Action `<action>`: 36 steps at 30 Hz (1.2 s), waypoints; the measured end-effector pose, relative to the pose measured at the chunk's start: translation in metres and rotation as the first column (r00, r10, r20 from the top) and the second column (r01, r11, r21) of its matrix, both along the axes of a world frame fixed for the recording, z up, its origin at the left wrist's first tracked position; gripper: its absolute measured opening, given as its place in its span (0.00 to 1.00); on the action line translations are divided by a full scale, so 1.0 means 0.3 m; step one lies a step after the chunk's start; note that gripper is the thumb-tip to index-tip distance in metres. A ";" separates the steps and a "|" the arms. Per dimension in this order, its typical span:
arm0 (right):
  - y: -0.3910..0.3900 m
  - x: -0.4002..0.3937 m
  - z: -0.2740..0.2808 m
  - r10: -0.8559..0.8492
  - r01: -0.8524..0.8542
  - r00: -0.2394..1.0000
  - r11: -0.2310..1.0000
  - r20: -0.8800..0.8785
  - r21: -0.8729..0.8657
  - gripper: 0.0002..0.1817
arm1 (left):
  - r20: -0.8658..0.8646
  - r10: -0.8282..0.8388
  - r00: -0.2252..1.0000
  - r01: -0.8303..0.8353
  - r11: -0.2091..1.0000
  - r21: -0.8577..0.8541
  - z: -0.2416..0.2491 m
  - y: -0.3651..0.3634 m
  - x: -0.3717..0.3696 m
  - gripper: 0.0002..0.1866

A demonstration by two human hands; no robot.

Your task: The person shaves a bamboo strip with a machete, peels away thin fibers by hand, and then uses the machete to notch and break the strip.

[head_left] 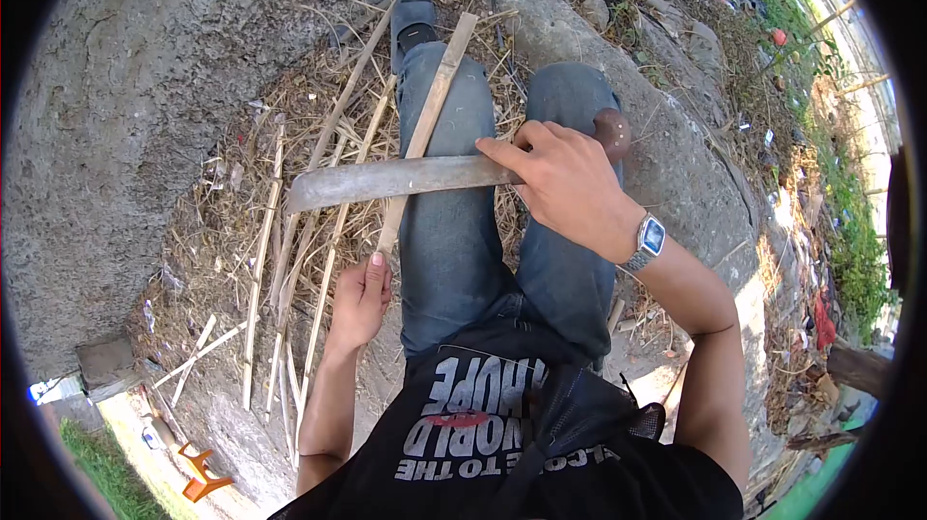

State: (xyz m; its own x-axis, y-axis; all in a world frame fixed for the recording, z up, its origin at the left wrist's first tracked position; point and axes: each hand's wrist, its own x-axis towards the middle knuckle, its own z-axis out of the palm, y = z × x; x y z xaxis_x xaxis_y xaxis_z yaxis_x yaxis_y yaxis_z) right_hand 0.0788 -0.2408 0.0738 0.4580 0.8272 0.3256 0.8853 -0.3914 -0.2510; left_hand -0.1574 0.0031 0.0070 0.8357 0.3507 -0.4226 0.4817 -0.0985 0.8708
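Observation:
My right hand (570, 182) grips a machete near its brown handle (612, 136), with the index finger and thumb along the base of the blade. The long, worn metal blade (352, 184) points left across my left thigh and crosses over a flat bamboo strip (440, 85). That strip slants up over my jeans toward the sandal. Its lower end is pinched in my left hand (362, 298), thumb on top, fingers curled under. A silver watch (650, 238) is on my right wrist.
Several long bamboo strips (261, 269) lie left of my legs over dry shavings (217, 240). A rough concrete wall (106, 134) rises at left. A large rock (676, 172) is beside my right leg. An orange plastic object (203, 477) sits far lower left.

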 end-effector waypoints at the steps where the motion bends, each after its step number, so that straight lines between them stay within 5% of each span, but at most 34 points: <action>1: 0.000 -0.004 0.020 -0.027 0.025 1.000 0.993 -0.010 -0.119 0.21 | 0.011 -0.002 1.000 0.002 0.999 0.042 -0.011 -0.003 -0.001 0.27; 2: 0.000 0.001 0.037 -0.023 0.022 1.000 0.993 -0.007 -0.118 0.21 | 0.019 -0.003 1.000 0.001 0.997 0.083 -0.023 -0.004 -0.005 0.26; 4: -0.004 0.022 0.058 -0.039 -0.010 0.993 0.916 -0.114 -0.402 0.23 | 0.016 -0.009 1.000 0.007 0.992 0.130 -0.032 -0.002 -0.009 0.26; 12: 0.021 0.109 0.095 -0.114 0.077 0.989 0.937 -0.093 -0.340 0.40 | 0.081 -0.013 0.997 -0.019 0.926 0.376 -0.015 -0.079 0.011 0.28; 14: 0.021 0.224 0.079 -0.338 0.346 0.938 0.919 0.071 -0.192 0.38 | 0.053 -0.014 0.998 -0.008 0.923 0.385 -0.019 -0.092 -0.008 0.27; 17: 0.010 0.394 0.090 -0.454 0.461 0.887 0.884 0.085 -0.081 0.39 | 0.039 0.004 0.999 -0.019 0.918 0.397 -0.025 -0.125 -0.022 0.26; 21: 0.030 0.247 0.113 -0.375 0.363 0.927 0.892 0.006 -0.269 0.40 | 0.070 0.047 0.996 -0.070 0.922 0.382 -0.038 -0.137 0.004 0.25; 26: 0.053 0.186 0.138 -0.442 0.429 0.897 0.877 -0.016 -0.216 0.40 | 0.052 0.058 0.997 -0.074 0.914 0.400 -0.030 -0.121 -0.003 0.26; 30: 0.024 0.267 0.149 -0.571 0.565 0.820 0.818 -0.036 -0.114 0.40 | 0.056 0.082 0.995 -0.093 0.965 0.245 -0.045 -0.091 -0.005 0.27; 36: 0.018 0.139 0.105 -0.332 0.310 0.936 0.935 -0.118 -0.172 0.39 | 0.000 0.112 0.994 -0.110 0.977 -0.184 -0.043 -0.107 0.019 0.26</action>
